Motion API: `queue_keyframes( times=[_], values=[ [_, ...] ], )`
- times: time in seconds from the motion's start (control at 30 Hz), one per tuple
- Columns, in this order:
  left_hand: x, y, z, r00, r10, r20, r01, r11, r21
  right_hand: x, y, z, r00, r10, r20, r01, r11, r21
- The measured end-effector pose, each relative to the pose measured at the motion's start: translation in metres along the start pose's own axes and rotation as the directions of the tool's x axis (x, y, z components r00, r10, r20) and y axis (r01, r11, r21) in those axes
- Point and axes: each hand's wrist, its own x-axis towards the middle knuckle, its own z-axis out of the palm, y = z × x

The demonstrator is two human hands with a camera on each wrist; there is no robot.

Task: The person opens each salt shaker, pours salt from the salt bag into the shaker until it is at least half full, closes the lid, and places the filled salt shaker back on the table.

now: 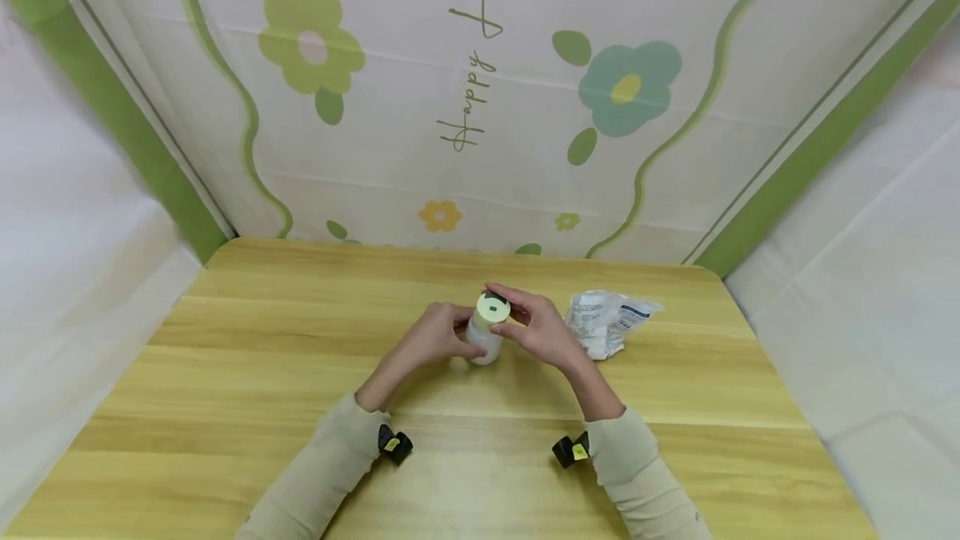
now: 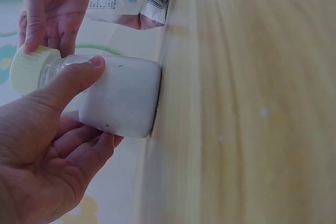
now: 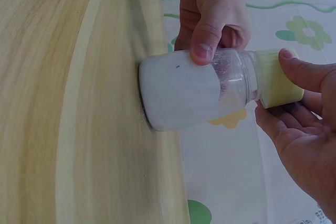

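Observation:
A clear bottle (image 3: 178, 95) stands upright on the table, filled about two thirds with white powder. Its pale yellow cap (image 1: 491, 309) sits at the neck, with a small dark mark in the top. My left hand (image 1: 435, 332) grips the bottle's body, thumb on the near side and fingers curled behind. The right hand (image 1: 546, 330) holds the cap between thumb and fingers, as the right wrist view shows. Right of that hand lies a crumpled white plastic packet (image 1: 603, 322) with blue print and a barcode.
The wooden table (image 1: 480, 465) ends at the back against a white curtain (image 1: 480, 182) with printed flowers. White cloth hangs at both sides. Each sleeve carries a small black camera at the wrist, such as the left wrist camera (image 1: 393, 445).

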Motion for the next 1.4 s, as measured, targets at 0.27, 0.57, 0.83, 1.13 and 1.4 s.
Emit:
queue_keyframes(
  times=[0.27, 0.57, 0.83, 1.13, 1.4],
  values=[
    [-0.0003, 0.0007, -0.0006, 1.0, -0.011, 0.016, 0.011, 1.0, -0.013, -0.0009, -0.0002, 0.0009, 1.0, 0.016, 0.014, -0.016, 1.0, -0.007],
    [0.0012, 0.0009, -0.0008, 1.0, -0.006, 0.014, 0.006, 1.0, -0.011, 0.0, -0.0005, 0.0019, 1.0, 0.015, 0.016, -0.015, 1.0, -0.026],
    [0.0017, 0.0024, -0.0043, 1.0, -0.016, 0.017, 0.016, 1.0, -0.015, 0.0022, -0.0011, 0.0028, 1.0, 0.012, 0.025, -0.011, 1.0, -0.023],
    [0.0022, 0.0022, -0.0036, 0.999, -0.027, 0.025, 0.027, 0.999, -0.022, 0.0016, 0.0002, 0.0026, 0.999, 0.01, 0.038, -0.009, 1.0, -0.017],
    [0.0004, 0.0021, -0.002, 1.0, -0.012, 0.024, 0.013, 1.0, -0.021, 0.0001, 0.0044, 0.0043, 0.998, 0.017, 0.054, -0.016, 1.0, -0.024]
  ],
)
